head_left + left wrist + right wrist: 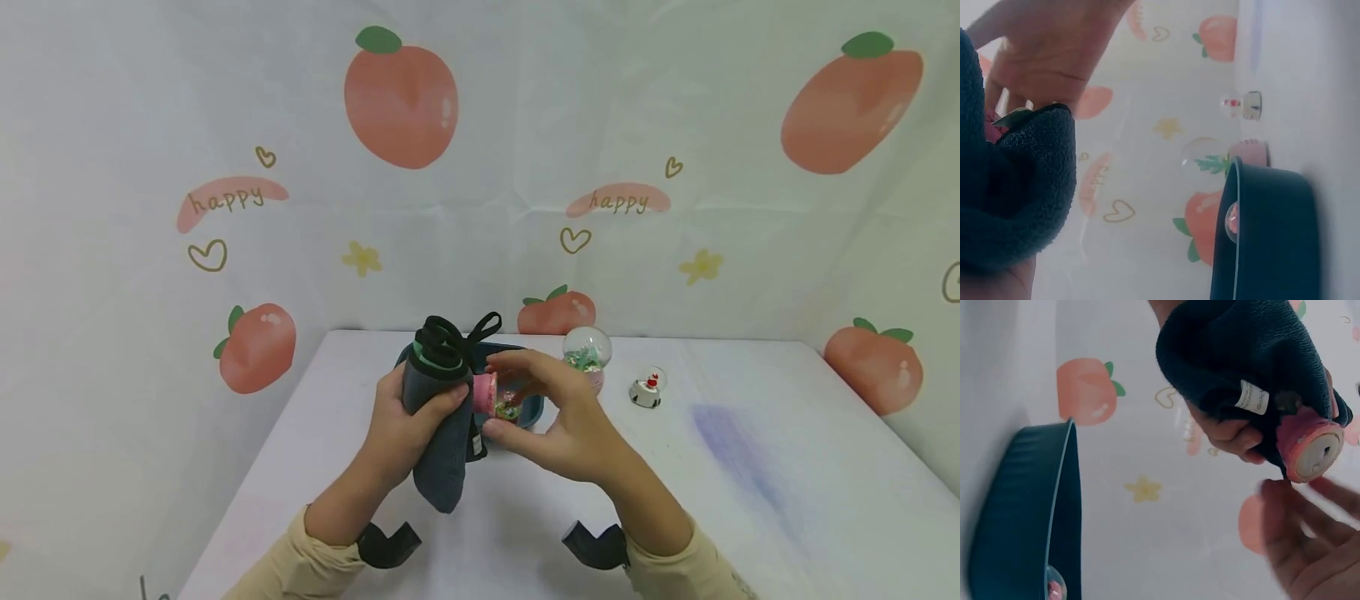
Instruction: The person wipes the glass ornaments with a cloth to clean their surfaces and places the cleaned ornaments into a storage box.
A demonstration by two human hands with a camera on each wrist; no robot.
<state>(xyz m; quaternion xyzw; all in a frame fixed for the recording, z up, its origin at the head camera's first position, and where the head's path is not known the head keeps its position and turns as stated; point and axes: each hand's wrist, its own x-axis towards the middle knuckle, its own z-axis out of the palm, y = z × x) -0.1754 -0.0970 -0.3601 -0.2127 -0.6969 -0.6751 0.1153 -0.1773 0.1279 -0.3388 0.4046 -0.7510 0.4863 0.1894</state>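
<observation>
My left hand (397,425) grips a dark teal towel (442,433), its fingers showing beneath the cloth in the right wrist view. A pink ornament (483,393) pokes out of the towel, near the left thumb. Its round, off-white underside (1319,456) faces the right hand, and the cloth hides its other end. Beside that end is my right hand (562,417), fingers spread and loosely bent; whether the fingertips touch the ornament is hard to tell. Behind the hands stands a dark blue tray (534,408), and a clear dome with something pink inside (1232,222) shows at its rim.
A large snow globe (587,354) with a pink base stands on the white table (570,517), just right of the tray. Farther right sits a small snow globe (647,388) with a red figure inside. A fruit-printed white curtain (480,208) hangs behind the table.
</observation>
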